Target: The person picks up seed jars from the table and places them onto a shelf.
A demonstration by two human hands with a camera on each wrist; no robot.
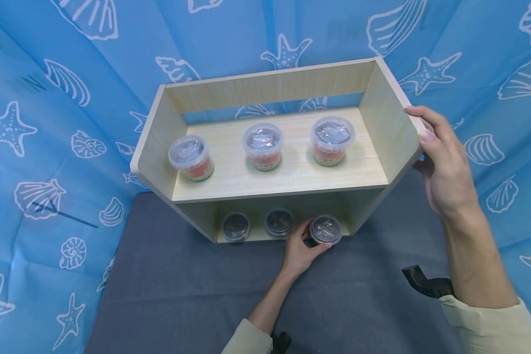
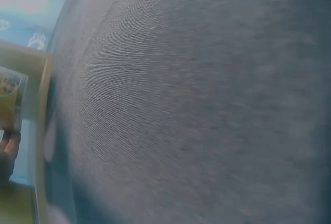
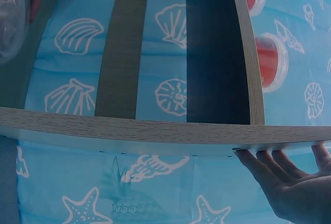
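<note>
My left hand (image 1: 302, 252) holds a clear-lidded round plastic tub (image 1: 326, 229) at the lower right of a pale wooden two-tier shelf (image 1: 292, 184). Its thumb is at the tub's front and its fingers at the left side. In the left wrist view, only the fingers (image 2: 10, 154) and part of the tub (image 2: 10, 100) show at the left edge. My right hand (image 1: 447, 169) rests on the shelf's right side panel (image 1: 396, 98), near its upper front. From the right wrist, its extended fingers (image 3: 282, 167) touch the panel's outer face.
On the upper tier stand three lidded tubs with reddish contents: left (image 1: 192, 157), middle (image 1: 263, 146) and right (image 1: 332, 140). Two more tubs, one left (image 1: 236, 227) and one central (image 1: 279, 222), sit below. Grey cloth (image 1: 194, 295) lies under the shelf, with a blue shell-patterned curtain (image 1: 230, 39) behind.
</note>
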